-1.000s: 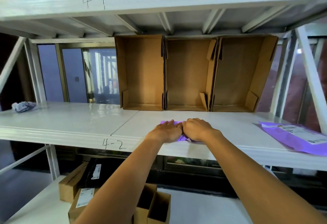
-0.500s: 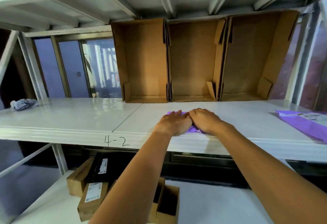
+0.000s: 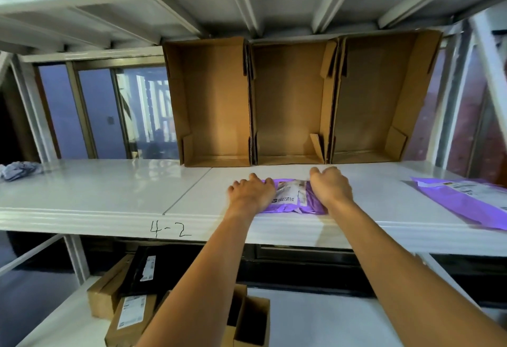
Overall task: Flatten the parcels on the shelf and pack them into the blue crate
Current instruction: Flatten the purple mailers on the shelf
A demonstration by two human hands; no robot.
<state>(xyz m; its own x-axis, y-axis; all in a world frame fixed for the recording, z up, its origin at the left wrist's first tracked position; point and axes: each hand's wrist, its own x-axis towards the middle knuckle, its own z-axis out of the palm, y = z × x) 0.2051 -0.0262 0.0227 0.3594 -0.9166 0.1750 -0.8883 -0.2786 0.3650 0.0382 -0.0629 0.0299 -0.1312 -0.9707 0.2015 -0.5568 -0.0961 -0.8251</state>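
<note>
Nearest, on lower level: labelled boxes (image 3: pixel 123 313), untouched. On shelf (image 3: pixel 109 196) marked 4-2, near front edge: purple parcel (image 3: pixel 290 196), label up, held down under both hands. Left hand (image 3: pixel 251 193) laid palm down on left end, fingers straight and spread, likely to squeeze air out and stop sliding. Right hand (image 3: pixel 330 190) on right end, fingers bent past far edge; cannot tell whether gripping or only pressing. Well apart to right: second parcel (image 3: pixel 466 198), lying flat. Behind: three open cartons (image 3: pixel 216 100) stood on edge. Far left: crumpled cloth (image 3: pixel 19 169). No blue crate in view.
</note>
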